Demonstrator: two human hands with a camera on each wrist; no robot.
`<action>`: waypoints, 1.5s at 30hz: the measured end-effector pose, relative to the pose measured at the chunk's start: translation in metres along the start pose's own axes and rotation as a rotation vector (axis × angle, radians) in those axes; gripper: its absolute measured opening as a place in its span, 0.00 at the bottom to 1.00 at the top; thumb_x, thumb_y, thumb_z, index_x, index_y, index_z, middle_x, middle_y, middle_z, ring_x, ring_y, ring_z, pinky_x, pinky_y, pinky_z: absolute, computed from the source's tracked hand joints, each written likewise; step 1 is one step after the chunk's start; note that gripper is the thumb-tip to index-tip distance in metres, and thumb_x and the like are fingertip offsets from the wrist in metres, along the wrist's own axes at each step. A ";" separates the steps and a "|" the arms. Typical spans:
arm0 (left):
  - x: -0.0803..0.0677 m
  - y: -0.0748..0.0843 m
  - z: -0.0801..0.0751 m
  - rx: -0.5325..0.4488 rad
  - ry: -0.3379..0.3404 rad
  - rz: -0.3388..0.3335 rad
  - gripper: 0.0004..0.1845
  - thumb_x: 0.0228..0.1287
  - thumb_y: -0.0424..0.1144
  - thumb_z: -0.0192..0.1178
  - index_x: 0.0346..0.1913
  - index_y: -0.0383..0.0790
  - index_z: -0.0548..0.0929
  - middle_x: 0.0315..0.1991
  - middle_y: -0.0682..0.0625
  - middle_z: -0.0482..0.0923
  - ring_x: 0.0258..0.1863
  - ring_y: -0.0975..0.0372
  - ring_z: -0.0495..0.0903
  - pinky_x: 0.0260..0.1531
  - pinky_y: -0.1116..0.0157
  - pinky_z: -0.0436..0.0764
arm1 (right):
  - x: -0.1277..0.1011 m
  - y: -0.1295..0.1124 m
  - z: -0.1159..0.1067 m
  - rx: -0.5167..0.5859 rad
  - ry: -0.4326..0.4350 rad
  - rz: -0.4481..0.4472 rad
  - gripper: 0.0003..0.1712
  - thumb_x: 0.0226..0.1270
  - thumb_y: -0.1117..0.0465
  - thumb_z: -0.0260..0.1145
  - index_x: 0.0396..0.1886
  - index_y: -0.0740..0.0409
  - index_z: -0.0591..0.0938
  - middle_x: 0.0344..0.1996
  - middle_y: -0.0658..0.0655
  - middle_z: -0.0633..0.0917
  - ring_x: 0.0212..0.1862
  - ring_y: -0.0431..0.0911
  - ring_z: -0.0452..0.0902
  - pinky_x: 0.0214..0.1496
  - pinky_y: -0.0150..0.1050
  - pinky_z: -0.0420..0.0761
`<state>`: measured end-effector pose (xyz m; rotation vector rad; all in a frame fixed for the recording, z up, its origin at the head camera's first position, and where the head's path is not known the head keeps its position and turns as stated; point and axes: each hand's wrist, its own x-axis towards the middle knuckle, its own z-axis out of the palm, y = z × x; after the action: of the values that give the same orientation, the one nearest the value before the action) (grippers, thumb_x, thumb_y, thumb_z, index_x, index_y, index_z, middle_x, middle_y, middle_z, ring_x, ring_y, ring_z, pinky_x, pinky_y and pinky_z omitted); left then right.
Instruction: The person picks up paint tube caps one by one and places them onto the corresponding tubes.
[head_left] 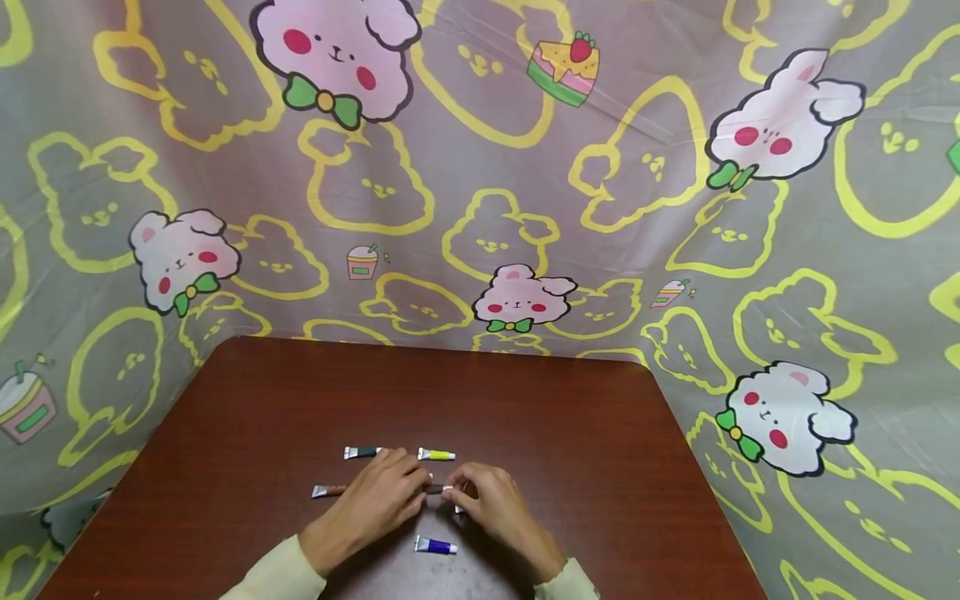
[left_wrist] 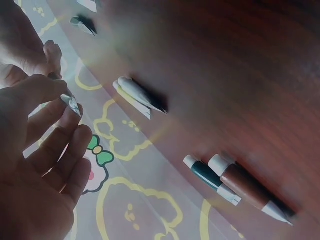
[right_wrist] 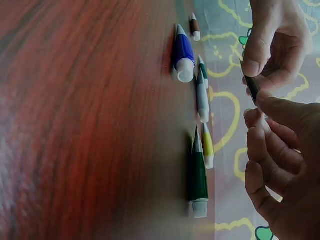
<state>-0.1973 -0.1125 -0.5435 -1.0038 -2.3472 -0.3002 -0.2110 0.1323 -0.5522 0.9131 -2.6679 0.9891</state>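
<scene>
Hands meet low at the desk (head_left: 225,400) centre: left hand (head_left: 375,500) and right hand (head_left: 487,504) both pinch one small dark paint tube (head_left: 435,489) between fingertips, lifted just off the wood. Step in hand, by my judgement: working its cap; next needs a steady twist. Yellow tube (head_left: 437,454) at 12 o'clock, purple tube (head_left: 436,546) at 6. Bunny-print cloth (head_left: 480,208) backs the desk.

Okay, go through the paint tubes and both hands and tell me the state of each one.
Left hand: fingers curled, pinching the held tube.
Right hand: pinching the held tube's other end.
Held tube: dark, gripped between both hands above the table.
Purple tube: lying flat, capped.
Yellow tube: lying flat, capped.
Dark green tube: lying flat.
Brown tube: lying flat.
</scene>
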 end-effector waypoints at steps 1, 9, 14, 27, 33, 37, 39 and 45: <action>0.000 0.000 0.000 0.001 0.005 0.005 0.12 0.56 0.43 0.80 0.40 0.49 0.88 0.39 0.57 0.86 0.40 0.62 0.80 0.47 0.60 0.80 | 0.000 0.000 0.000 -0.003 -0.002 -0.004 0.05 0.70 0.54 0.78 0.38 0.48 0.90 0.30 0.42 0.87 0.30 0.32 0.78 0.36 0.24 0.75; -0.001 0.003 0.002 0.011 0.039 0.023 0.12 0.56 0.43 0.80 0.40 0.49 0.88 0.38 0.57 0.84 0.40 0.62 0.79 0.47 0.61 0.79 | -0.004 0.002 0.000 -0.015 -0.004 -0.012 0.11 0.79 0.51 0.70 0.33 0.46 0.89 0.28 0.40 0.85 0.31 0.27 0.73 0.36 0.25 0.74; 0.001 0.004 0.003 -0.007 0.067 0.024 0.11 0.56 0.43 0.79 0.39 0.49 0.87 0.38 0.57 0.84 0.40 0.62 0.80 0.47 0.61 0.79 | -0.005 0.003 0.001 -0.002 0.021 -0.004 0.15 0.82 0.53 0.67 0.30 0.47 0.87 0.26 0.38 0.81 0.29 0.28 0.69 0.34 0.23 0.69; 0.001 0.007 0.003 -0.021 0.100 0.021 0.11 0.56 0.42 0.79 0.39 0.48 0.87 0.37 0.57 0.83 0.38 0.62 0.79 0.46 0.60 0.79 | -0.004 0.001 0.000 0.200 0.063 0.003 0.04 0.76 0.57 0.73 0.39 0.49 0.86 0.29 0.45 0.87 0.32 0.28 0.76 0.34 0.29 0.81; 0.000 0.006 0.004 -0.030 0.117 0.018 0.11 0.55 0.42 0.79 0.39 0.47 0.87 0.36 0.56 0.83 0.38 0.61 0.79 0.46 0.59 0.79 | -0.005 0.003 -0.005 0.245 0.032 -0.042 0.08 0.67 0.65 0.79 0.41 0.54 0.87 0.32 0.50 0.90 0.33 0.28 0.79 0.34 0.30 0.84; -0.001 0.006 0.004 -0.030 0.115 0.012 0.12 0.55 0.42 0.80 0.39 0.47 0.88 0.37 0.56 0.83 0.39 0.62 0.79 0.47 0.60 0.79 | -0.005 0.003 -0.008 0.242 0.005 -0.032 0.06 0.69 0.63 0.78 0.42 0.54 0.88 0.33 0.50 0.91 0.34 0.29 0.80 0.36 0.31 0.85; -0.001 0.006 0.004 -0.030 0.115 0.009 0.12 0.55 0.42 0.80 0.39 0.47 0.88 0.37 0.56 0.84 0.38 0.62 0.79 0.46 0.60 0.79 | -0.004 0.003 -0.009 0.230 0.000 -0.024 0.05 0.71 0.61 0.77 0.42 0.54 0.89 0.32 0.49 0.90 0.33 0.30 0.80 0.36 0.31 0.84; 0.001 0.007 0.002 -0.034 0.120 0.001 0.12 0.56 0.42 0.80 0.39 0.48 0.88 0.37 0.57 0.83 0.38 0.62 0.79 0.47 0.60 0.79 | -0.003 0.003 -0.010 0.181 -0.002 0.015 0.06 0.76 0.54 0.74 0.39 0.49 0.90 0.30 0.43 0.89 0.32 0.31 0.78 0.36 0.30 0.81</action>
<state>-0.1935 -0.1058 -0.5446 -0.9753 -2.2406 -0.3907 -0.2105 0.1421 -0.5469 0.9288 -2.6230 1.2500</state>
